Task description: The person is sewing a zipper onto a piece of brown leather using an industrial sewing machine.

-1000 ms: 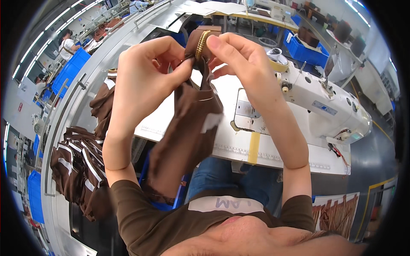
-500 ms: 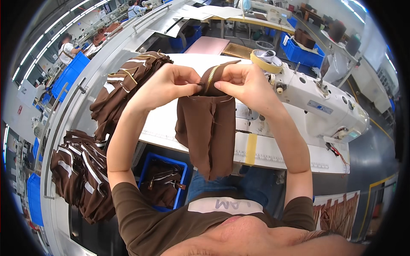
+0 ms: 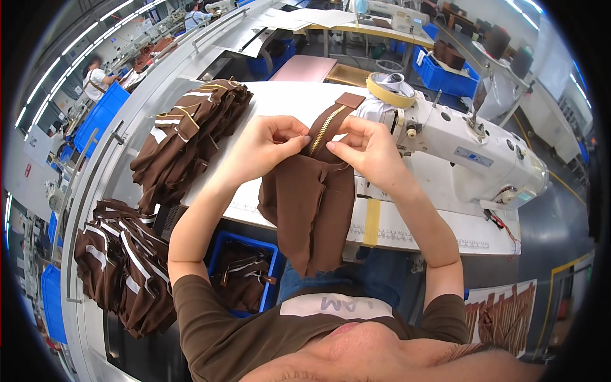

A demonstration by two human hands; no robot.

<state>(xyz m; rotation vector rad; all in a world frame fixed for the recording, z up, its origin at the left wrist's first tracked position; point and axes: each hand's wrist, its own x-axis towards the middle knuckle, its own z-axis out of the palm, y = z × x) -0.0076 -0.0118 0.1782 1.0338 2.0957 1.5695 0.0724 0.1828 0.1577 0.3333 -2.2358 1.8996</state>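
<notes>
A brown fabric piece point(image 3: 309, 216) hangs from my hands over the front edge of the white sewing table point(image 3: 248, 207). At its top runs a brown zipper point(image 3: 326, 129) with gold teeth and a square tab at the far end. My left hand point(image 3: 273, 145) pinches the zipper's left edge between thumb and fingertips. On the other side, my right hand point(image 3: 364, 149) pinches the right edge, thumb in front and fingers behind. The zipper slants up and away to the right between them. Just right of my right hand stands a white sewing machine point(image 3: 471, 149).
Brown fabric bundles with white strips lie left, one on the table point(image 3: 184, 140), another lower down point(image 3: 124, 267). A blue bin point(image 3: 275, 274) holding brown pieces sits below the table edge. A tape roll point(image 3: 389, 92) rests by the machine. Other people work at the far left.
Both hands have come slightly nearer to me with the fabric. The zipper now lies straighter, its far end and square tab exposed beyond my fingers.
</notes>
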